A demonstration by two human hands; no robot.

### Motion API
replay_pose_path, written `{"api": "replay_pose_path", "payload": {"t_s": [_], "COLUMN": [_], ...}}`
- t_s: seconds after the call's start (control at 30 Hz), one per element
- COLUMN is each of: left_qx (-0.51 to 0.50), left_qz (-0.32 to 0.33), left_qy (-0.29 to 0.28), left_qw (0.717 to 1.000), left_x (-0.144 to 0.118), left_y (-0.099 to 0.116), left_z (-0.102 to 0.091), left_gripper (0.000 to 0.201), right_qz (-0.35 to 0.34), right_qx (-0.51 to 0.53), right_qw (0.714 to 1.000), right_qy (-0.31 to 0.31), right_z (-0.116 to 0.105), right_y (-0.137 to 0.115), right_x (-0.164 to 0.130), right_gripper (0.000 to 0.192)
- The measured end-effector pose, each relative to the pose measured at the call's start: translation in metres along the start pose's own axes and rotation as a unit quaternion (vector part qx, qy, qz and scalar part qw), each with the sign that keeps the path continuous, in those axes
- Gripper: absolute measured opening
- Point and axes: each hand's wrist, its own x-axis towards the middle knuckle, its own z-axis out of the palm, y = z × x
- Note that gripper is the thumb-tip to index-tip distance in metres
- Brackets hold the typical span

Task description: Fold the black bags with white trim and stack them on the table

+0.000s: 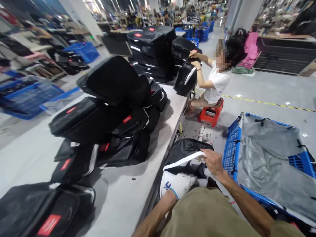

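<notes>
A black bag [189, 146] with a white-trimmed opening hangs between my body and the table edge. My right hand [212, 161] is bare and pinches the white trim at the bag's upper right side. My left hand [184, 184], in a white glove with a blue cuff, is closed at the lower side of the opening; its fingertips are partly hidden. The opening gapes between the two hands, its inside mostly dark.
The long table [128, 184] carries a heap of black bags [111, 79] with red labels. Across its far end, a co-worker [217, 82] on a red stool [211, 113] handles another bag. A blue crate [232, 144] lined with grey sheeting stands at my right. Scraps litter the floor.
</notes>
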Motion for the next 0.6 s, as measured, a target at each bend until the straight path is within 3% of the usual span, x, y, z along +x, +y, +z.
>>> {"api": "replay_pose_path", "payload": {"t_s": [0.1, 0.2, 0.3, 0.43, 0.53, 0.6], "left_qx": [-0.024, -0.009, 0.013, -0.02, -0.076, -0.118], "left_qz": [0.103, 0.143, 0.1, 0.089, 0.075, 0.015], "left_qy": [-0.007, 0.094, 0.186, 0.175, 0.178, 0.153], "left_qw": [0.994, 0.985, 0.977, 0.98, 0.978, 0.981], "left_x": [0.021, 0.065, 0.124, 0.185, 0.212, 0.228], "left_y": [0.004, 0.006, -0.002, -0.023, -0.036, -0.042], "left_z": [-0.01, -0.014, -0.005, 0.007, 0.003, -0.003], "left_gripper": [0.046, 0.051, 0.07, 0.072, 0.062, 0.057], "right_qz": [0.061, 0.099, 0.115, 0.087, 0.098, 0.141], "right_qx": [-0.042, -0.076, -0.103, -0.074, 0.011, 0.084], "right_qw": [0.997, 0.991, 0.987, 0.992, 0.995, 0.982], "right_qy": [0.032, 0.047, 0.053, 0.048, -0.024, -0.09], "right_z": [-0.019, -0.033, -0.042, -0.049, -0.053, -0.049], "right_y": [0.012, 0.028, 0.048, 0.085, 0.122, 0.149], "right_x": [-0.025, -0.032, -0.023, 0.006, 0.041, 0.069], "right_gripper": [0.038, 0.037, 0.033, 0.032, 0.039, 0.042]}}
